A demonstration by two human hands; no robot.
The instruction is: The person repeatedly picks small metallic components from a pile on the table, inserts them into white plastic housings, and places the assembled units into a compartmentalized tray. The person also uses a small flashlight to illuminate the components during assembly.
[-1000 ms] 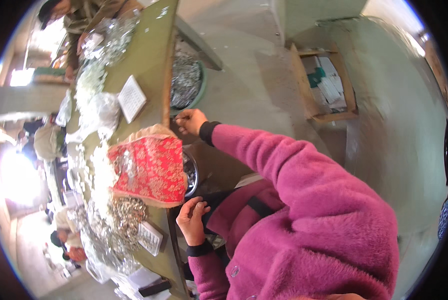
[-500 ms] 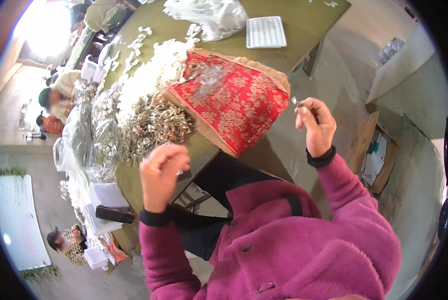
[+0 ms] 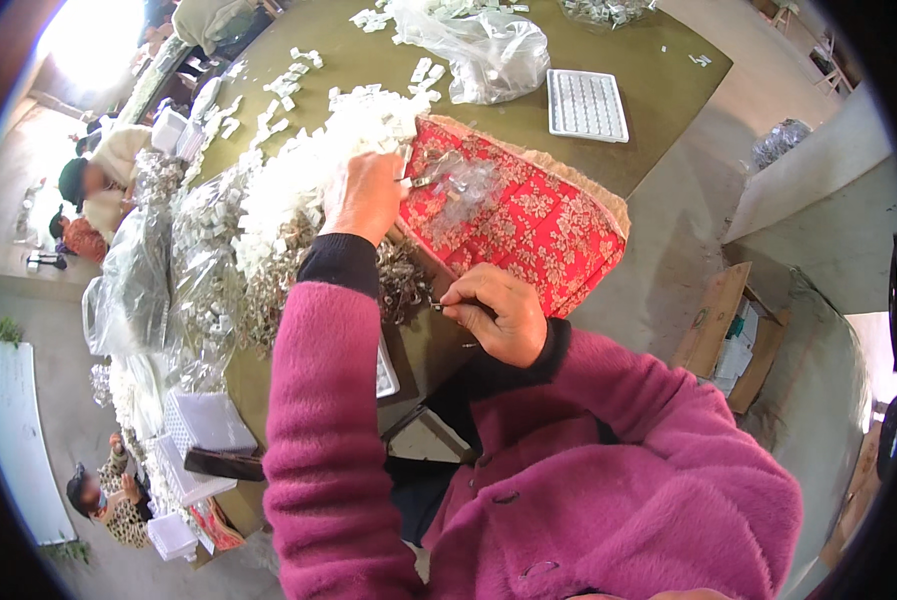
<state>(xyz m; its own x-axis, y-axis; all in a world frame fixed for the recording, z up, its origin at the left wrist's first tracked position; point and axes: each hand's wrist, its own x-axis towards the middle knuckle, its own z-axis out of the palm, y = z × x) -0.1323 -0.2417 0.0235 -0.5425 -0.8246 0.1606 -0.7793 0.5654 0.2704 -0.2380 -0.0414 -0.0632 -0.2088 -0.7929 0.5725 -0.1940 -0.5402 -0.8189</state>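
My left hand (image 3: 363,195) reaches over the heap of small white plastic pieces (image 3: 298,170), at the near left edge of the red patterned cloth (image 3: 533,215). Its fingertips are hidden behind the hand and in glare. Lower and to the right, my right hand (image 3: 506,318) pinches a small dark metal part (image 3: 436,305) between thumb and forefinger. That part is beside a tangled pile of small metal parts (image 3: 403,285). A crumpled bit of clear plastic (image 3: 463,190) lies on the cloth.
A white tray with rows of cells (image 3: 588,105) lies on the green table (image 3: 658,60). Near it is a clear plastic bag (image 3: 498,60). Stacked white trays (image 3: 208,425) and a dark case (image 3: 223,465) are at left. An open cardboard box (image 3: 713,320) stands at right; people sit far left.
My left hand has moved up and away, onto the white pieces. My right hand has come left and down to the metal pile, still pinching a small part. The view has shifted slightly.
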